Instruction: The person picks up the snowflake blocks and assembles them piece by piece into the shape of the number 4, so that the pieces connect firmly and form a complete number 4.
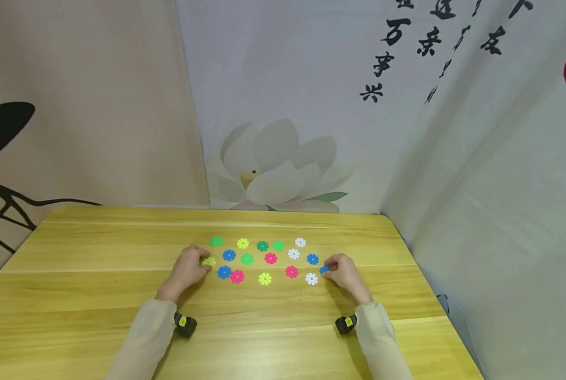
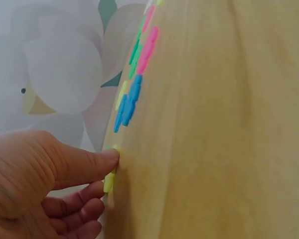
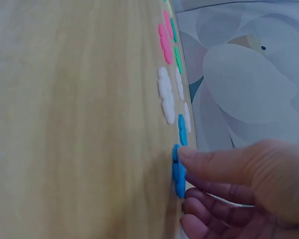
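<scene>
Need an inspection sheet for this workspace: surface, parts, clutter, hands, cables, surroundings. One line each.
Surface: wood-grain table, discs spread over its middle.
Job's things: notched round discs in pink, blue, white, yellow and greens; most lie flat and apart.
Clutter: nothing seen.
Left hand: pinches a yellow disc at the group's left end.
Right hand: pinches a blue disc at the right end.
Cables: dark loop beyond the table's right edge; cannot tell if cable.
Surroundings: backdrop with printed flower and dark characters.
</scene>
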Tool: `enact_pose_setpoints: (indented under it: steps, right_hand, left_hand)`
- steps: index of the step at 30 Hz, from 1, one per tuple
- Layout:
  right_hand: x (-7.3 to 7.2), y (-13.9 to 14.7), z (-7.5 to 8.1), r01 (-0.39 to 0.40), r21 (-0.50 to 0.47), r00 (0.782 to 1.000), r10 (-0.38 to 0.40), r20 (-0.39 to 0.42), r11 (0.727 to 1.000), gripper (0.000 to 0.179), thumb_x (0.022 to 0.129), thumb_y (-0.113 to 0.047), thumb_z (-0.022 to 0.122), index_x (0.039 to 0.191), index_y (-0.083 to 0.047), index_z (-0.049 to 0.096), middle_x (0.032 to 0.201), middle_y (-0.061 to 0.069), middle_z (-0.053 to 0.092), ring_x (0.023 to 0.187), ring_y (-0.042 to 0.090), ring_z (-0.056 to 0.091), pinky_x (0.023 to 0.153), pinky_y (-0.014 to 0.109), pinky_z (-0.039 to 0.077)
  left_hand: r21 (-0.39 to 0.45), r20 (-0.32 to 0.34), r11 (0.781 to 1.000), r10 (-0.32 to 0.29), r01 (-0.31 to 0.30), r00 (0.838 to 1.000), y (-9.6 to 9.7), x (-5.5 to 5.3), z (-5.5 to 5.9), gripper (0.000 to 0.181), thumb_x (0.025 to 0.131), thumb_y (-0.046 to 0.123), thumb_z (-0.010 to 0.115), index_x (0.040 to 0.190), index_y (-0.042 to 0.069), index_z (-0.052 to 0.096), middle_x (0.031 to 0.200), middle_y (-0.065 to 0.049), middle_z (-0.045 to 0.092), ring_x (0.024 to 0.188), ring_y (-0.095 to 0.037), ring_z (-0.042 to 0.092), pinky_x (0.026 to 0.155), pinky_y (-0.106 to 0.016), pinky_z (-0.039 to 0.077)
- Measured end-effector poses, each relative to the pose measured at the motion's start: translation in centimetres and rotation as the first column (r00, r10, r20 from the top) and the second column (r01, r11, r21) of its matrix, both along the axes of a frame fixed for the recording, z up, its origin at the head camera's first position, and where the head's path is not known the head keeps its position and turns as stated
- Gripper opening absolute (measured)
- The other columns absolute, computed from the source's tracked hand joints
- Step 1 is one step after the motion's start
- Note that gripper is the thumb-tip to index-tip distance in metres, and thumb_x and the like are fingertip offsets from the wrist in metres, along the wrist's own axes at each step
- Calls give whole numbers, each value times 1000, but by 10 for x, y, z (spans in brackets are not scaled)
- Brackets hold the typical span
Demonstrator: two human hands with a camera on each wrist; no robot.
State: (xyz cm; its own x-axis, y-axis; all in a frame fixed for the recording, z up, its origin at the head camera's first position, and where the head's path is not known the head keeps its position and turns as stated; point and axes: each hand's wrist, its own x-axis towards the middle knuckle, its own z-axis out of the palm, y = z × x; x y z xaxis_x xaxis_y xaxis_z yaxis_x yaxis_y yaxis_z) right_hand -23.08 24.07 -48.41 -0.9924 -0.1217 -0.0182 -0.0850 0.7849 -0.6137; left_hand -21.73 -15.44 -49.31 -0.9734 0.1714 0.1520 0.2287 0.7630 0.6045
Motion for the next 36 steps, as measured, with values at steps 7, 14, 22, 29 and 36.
enact_pose_setpoints:
  steps: [7, 14, 22, 29, 36]
  right_hand:
    - [0, -2, 4, -13, -15, 1000, 13, 28, 1000, 26, 72, -2, 79, 92, 4, 64, 86, 10, 58, 77, 20, 52, 70, 33, 50]
    - [-4, -2, 2, -9, 26, 999, 7, 52, 1000, 24, 70, 0, 79, 87, 2, 62, 82, 9, 58, 74, 19, 53, 68, 31, 51]
    - [-7, -1, 4, 32, 36, 997, -35, 73, 999, 25, 68, -3, 82, 80, -1, 60, 76, 5, 57, 70, 17, 52, 64, 28, 47]
    - [-2, 3, 2, 72, -12, 993, -71, 94, 997, 26, 71, -8, 81, 82, -1, 59, 75, 5, 56, 68, 16, 51, 59, 24, 45]
    - [3, 9, -3, 90, -65, 993, -84, 84, 994, 22, 72, -8, 80, 79, 0, 60, 70, 5, 55, 62, 16, 49, 54, 24, 43]
  left_hand:
    - [36, 116, 999, 34, -38, 993, -1, -3, 6, 29, 74, 0, 72, 98, -13, 62, 89, -19, 63, 84, -31, 59, 76, -45, 52]
    - [18, 196, 999, 25, -29, 980, -1, -5, 14, 29, 73, 1, 73, 94, -11, 56, 85, -17, 58, 79, -28, 53, 72, -43, 49]
    - [80, 98, 997, 13, -20, 995, -5, -4, 8, 18, 73, -4, 71, 86, -4, 58, 75, -9, 55, 69, -21, 47, 59, -31, 42]
    - [145, -23, 989, -7, 10, 1000, -12, -3, 1, 3, 77, -5, 68, 80, -4, 67, 75, -9, 64, 70, -22, 54, 64, -36, 48]
    - [214, -2, 977, -13, 13, 1000, -14, -2, 0, 13, 83, -9, 60, 93, -12, 68, 79, -16, 67, 66, -19, 60, 58, -28, 52]
